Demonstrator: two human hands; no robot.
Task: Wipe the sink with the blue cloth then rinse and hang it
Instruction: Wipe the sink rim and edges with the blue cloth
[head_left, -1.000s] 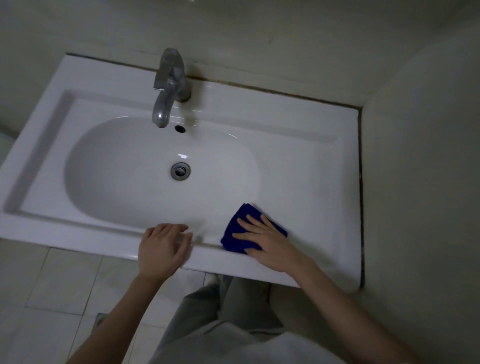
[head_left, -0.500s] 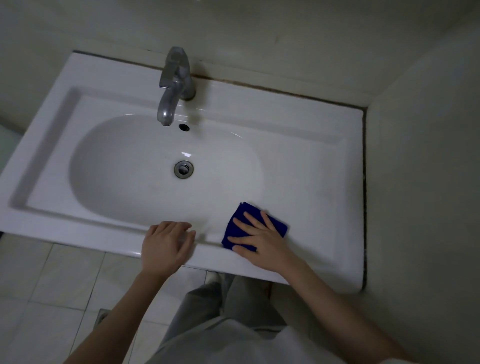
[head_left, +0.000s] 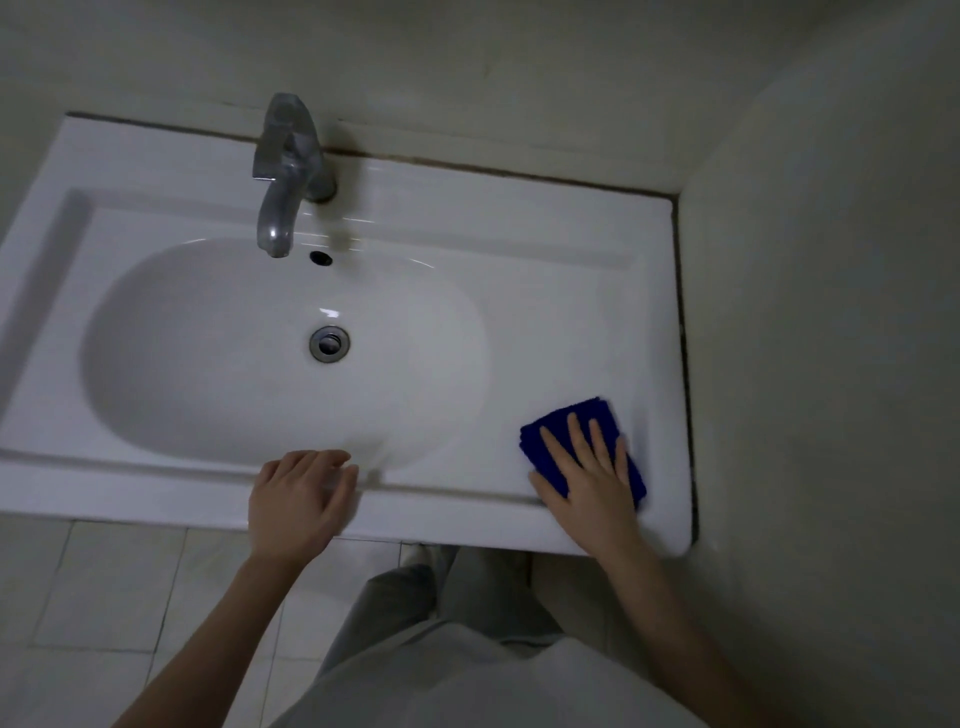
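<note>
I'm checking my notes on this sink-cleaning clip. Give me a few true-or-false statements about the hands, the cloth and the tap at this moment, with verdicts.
1. The right hand presses flat on the blue cloth. True.
2. The cloth lies in the basin, covering the drain. False: it lies on the flat ledge at the right front corner of the sink, and the drain is uncovered.
3. Water runs from the tap. False: no stream shows under the spout.
4. The left hand rests on the sink's front rim and holds nothing. True.
</note>
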